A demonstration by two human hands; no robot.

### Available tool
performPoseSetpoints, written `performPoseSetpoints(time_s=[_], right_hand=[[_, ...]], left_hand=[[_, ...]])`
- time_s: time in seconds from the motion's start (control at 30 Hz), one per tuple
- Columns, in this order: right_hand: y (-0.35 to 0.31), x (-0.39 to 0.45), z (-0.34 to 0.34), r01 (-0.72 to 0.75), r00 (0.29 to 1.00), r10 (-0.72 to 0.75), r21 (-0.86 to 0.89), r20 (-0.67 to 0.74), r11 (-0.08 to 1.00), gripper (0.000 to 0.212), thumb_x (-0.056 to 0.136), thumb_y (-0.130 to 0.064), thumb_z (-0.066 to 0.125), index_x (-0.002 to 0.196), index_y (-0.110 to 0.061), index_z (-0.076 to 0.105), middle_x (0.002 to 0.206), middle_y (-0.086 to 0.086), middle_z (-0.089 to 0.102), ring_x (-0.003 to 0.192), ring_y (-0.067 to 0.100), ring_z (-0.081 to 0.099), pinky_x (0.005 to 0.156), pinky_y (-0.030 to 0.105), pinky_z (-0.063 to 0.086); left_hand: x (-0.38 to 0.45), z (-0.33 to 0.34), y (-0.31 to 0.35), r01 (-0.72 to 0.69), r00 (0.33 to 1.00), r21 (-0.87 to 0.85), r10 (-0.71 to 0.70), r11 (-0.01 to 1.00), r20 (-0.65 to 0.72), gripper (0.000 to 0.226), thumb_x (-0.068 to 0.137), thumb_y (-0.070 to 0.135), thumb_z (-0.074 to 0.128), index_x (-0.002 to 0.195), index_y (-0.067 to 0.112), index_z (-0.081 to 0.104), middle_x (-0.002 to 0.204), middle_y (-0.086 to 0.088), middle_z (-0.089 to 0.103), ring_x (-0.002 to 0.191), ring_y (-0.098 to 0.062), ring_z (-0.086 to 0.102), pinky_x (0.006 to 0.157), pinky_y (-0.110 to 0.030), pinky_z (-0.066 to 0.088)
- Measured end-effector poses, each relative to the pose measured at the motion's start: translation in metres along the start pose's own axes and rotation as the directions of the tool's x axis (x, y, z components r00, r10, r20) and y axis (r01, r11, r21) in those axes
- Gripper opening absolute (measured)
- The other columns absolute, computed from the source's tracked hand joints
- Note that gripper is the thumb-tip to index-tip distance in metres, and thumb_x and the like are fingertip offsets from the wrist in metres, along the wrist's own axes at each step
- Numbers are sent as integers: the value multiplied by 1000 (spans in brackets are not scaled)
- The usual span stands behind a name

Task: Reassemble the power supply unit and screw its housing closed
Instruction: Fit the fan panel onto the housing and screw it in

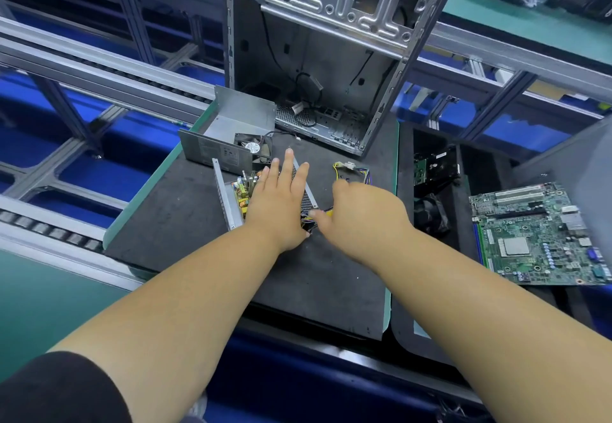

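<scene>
— Watching the left hand (276, 204)? It lies flat with its fingers straight over the open power supply base (231, 204), covering most of the circuit board (243, 191) inside it.

— Holding anything?

— No, the palm just rests on top. The base sits on the black mat (185, 217), near its middle. The housing cover (228, 134), with the fan (253, 146) in it, stands just behind, apart from the base.

— And the right hand (361, 220)?

— Its thumb reaches into the wire bundle (323, 212) at the base's right end. The fingers curl down on the far side, so I cannot tell whether they pinch the wires or only touch them. More of those wires loop out past the hand to a white connector (347, 166) lying on the mat.

— What's around?

— An empty computer case (314, 58) stands upright at the back of the mat. A motherboard (536, 234) lies off to the right, with a hard drive (433, 166) between it and the mat.
</scene>
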State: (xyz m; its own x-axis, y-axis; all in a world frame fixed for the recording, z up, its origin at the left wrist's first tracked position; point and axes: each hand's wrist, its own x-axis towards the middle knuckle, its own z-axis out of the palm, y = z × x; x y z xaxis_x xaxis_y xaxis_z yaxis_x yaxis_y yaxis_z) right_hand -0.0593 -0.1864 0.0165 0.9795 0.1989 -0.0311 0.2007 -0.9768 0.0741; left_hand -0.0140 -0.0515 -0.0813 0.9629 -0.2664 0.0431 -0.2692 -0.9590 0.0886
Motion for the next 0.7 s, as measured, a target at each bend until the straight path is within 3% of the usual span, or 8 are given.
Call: performPoseSetpoints(time_s=[0.1, 0.27, 0.4, 0.5, 0.6, 0.7], right_hand=[[4, 1, -5, 72, 997, -75, 103, 25, 992, 25, 91, -25, 59, 93, -19, 34, 88, -1, 50, 79, 26, 53, 55, 32, 33], [3, -1, -2, -17, 999, 18, -43, 28, 999, 36, 97, -51, 49, 80, -21, 40, 63, -5, 38, 58, 22, 41, 45, 27, 21], [-2, -5, 7, -136, 990, 132, -79, -55, 988, 48, 98, -54, 42, 66, -20, 32, 57, -3, 32, 46, 16, 28, 44, 24, 16], [3, -12, 13, -155, 982, 161, 68, -101, 986, 39, 97, -54, 43, 80, -19, 41, 64, -4, 38, 59, 23, 43, 46, 28, 23], [9, -18, 13, -96, 993, 114, 358, -30, 929, 23, 94, -44, 54, 102, -23, 52, 88, -6, 57, 80, 22, 55, 61, 32, 40], [11, -22, 15, -59, 995, 88, 452, -43, 890, 13, 93, -33, 60, 105, -27, 59, 88, -7, 59, 83, 20, 56, 65, 31, 42]], left_hand=[[1, 0, 0, 0, 1000, 6, 0, 1000, 16, 127, 72, 64, 71, 154, 17, -14, 160, -15, -26, 151, -35, -8, 123, -44, 2], [1, 1, -1, -3, 1000, 11, 2, 1000, 27, 126, 73, 63, 69, 153, 17, -17, 159, -15, -28, 150, -36, -9, 123, -44, 0], [1, 0, -2, -6, 1000, 10, 6, 1000, 29, 123, 75, 59, 70, 153, 17, -16, 159, -15, -29, 150, -35, -10, 123, -44, 0], [1, -1, -2, -9, 1000, 3, 9, 1000, 28, 121, 76, 57, 70, 153, 18, -15, 159, -14, -28, 150, -35, -10, 123, -44, 0], [2, -1, -2, -12, 1000, 4, 12, 1000, 29, 119, 77, 55, 69, 154, 18, -14, 159, -14, -28, 150, -35, -10, 123, -44, 0], [2, -1, -2, -11, 999, 9, 11, 1000, 30, 118, 77, 53, 69, 154, 18, -13, 159, -14, -27, 150, -35, -9, 123, -44, 1]])
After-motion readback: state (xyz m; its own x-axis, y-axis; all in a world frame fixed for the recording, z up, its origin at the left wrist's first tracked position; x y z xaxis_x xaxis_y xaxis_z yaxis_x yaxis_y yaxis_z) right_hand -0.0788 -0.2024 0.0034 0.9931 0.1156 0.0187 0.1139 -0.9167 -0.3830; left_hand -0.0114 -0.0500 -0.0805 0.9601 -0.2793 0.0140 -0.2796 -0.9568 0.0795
